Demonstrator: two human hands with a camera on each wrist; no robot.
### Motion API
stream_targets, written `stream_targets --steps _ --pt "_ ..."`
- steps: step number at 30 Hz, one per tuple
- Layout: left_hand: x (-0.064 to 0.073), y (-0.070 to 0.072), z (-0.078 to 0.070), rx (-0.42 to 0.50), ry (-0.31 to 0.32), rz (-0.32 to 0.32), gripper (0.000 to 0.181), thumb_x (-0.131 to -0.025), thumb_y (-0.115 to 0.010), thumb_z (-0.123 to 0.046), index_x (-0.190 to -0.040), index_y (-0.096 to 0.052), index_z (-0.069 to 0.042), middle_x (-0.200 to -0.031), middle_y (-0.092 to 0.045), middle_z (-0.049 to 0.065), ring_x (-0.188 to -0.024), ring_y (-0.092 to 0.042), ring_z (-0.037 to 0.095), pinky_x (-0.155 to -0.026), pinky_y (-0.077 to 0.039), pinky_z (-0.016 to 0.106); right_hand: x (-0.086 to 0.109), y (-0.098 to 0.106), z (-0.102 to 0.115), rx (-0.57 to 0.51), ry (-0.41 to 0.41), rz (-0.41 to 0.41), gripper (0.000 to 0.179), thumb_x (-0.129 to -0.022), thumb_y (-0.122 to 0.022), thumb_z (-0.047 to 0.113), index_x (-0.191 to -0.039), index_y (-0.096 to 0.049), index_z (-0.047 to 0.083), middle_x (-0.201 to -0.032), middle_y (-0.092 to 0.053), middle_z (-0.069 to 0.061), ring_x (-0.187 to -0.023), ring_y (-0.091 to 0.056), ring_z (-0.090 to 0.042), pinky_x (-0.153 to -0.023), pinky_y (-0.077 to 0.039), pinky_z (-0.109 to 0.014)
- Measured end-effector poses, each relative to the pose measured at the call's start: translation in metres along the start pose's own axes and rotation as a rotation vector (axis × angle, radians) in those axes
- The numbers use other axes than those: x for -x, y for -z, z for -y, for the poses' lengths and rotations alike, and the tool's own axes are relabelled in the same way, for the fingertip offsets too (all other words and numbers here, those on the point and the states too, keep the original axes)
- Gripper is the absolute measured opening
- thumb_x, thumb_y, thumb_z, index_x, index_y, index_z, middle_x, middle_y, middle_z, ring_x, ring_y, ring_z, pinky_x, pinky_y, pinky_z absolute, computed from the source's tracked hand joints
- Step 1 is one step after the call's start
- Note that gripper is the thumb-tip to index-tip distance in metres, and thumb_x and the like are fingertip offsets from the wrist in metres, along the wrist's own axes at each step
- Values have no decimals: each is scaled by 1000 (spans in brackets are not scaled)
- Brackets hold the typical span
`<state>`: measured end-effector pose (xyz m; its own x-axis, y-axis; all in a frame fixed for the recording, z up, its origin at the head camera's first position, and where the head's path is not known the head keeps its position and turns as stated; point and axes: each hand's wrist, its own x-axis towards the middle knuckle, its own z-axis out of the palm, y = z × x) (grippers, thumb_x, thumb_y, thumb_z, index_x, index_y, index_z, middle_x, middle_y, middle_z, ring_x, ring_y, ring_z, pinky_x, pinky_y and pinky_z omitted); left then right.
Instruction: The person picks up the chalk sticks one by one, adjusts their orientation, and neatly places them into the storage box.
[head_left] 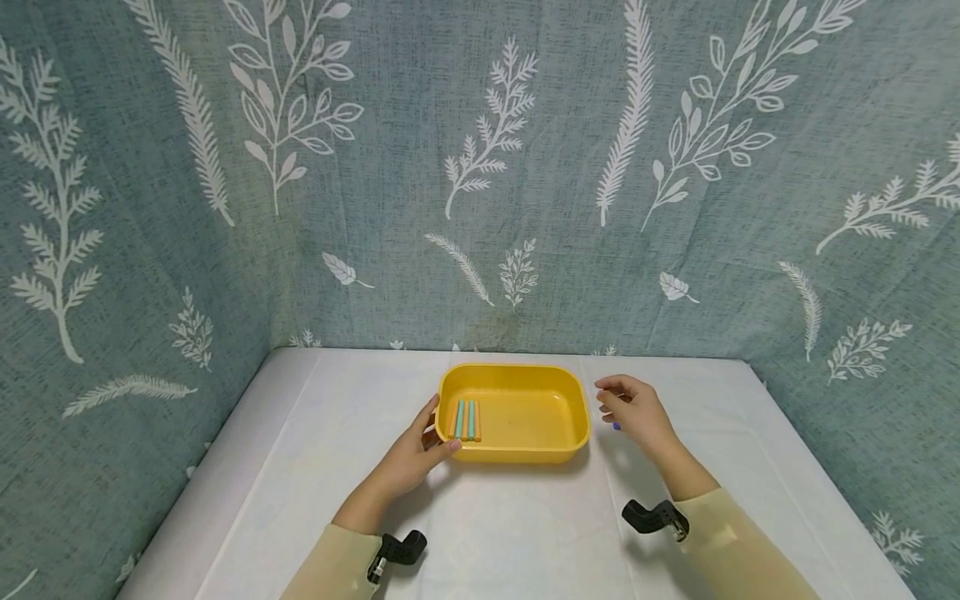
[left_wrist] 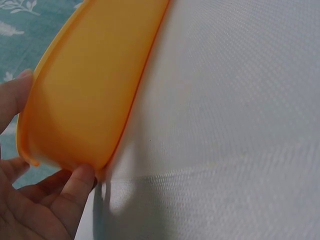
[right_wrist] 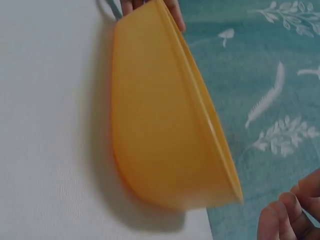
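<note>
A yellow plastic basin (head_left: pixel 525 454) stands on the white-covered table. Several short orange and light-blue sticks (head_left: pixel 471 421), like chalk, lie side by side at its left end. My left hand (head_left: pixel 408 458) grips the basin's left end, thumb at the near rim; the left wrist view has the fingers (left_wrist: pixel 80 180) against the outer wall. Just off the basin's right end is my right hand (head_left: pixel 636 412), fingers bent. A small blue-purple bit (head_left: pixel 617 426) peeks out below it, mostly hidden; whether the hand holds it I cannot tell. The right wrist view catches only bent fingers (right_wrist: pixel 290 215) beyond the rim.
The white tablecloth (head_left: pixel 517 533) reaches on all sides of the basin. Behind and at both sides hangs a green-blue curtain (head_left: pixel 420 167) with white leaf prints. Each wrist wears a black camera mount (head_left: pixel 648 517) over a beige sleeve (head_left: pixel 738 537).
</note>
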<state>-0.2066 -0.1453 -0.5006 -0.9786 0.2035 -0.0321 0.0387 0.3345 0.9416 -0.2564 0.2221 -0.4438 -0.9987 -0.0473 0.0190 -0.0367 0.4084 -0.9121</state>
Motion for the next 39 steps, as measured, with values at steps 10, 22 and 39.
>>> stream_targets --steps 10,22,39 --pt "0 0 -1 -9 20 -6 93 -94 -72 -31 -163 -10 -20 -160 -31 16 -140 -42 37 -110 -41 48 -8 15 -28 7 -45 -53 30 -101 -58 11 -126 -61 -6 -110 -62 -24 -91 -64 -33 -76 -61 -33" --pt "1 -1 0 -21 16 -15 92 -95 -72 -29 -163 -10 -18 -160 -31 16 -140 -42 37 -111 -40 48 -19 26 -50 71 -96 -49 34 -100 -56 9 -128 -58 -10 -100 -62 -16 -83 -67 -22 -74 -61 -32" --pt "1 -1 -1 -15 -4 -19 91 -96 -71 -26 -163 -11 -16 -158 -33 18 -138 -43 39 -109 -42 49 -38 32 -68 231 -229 55 39 -100 -58 15 -134 -54 -4 -99 -62 -15 -80 -63 -20 -69 -59 -32"
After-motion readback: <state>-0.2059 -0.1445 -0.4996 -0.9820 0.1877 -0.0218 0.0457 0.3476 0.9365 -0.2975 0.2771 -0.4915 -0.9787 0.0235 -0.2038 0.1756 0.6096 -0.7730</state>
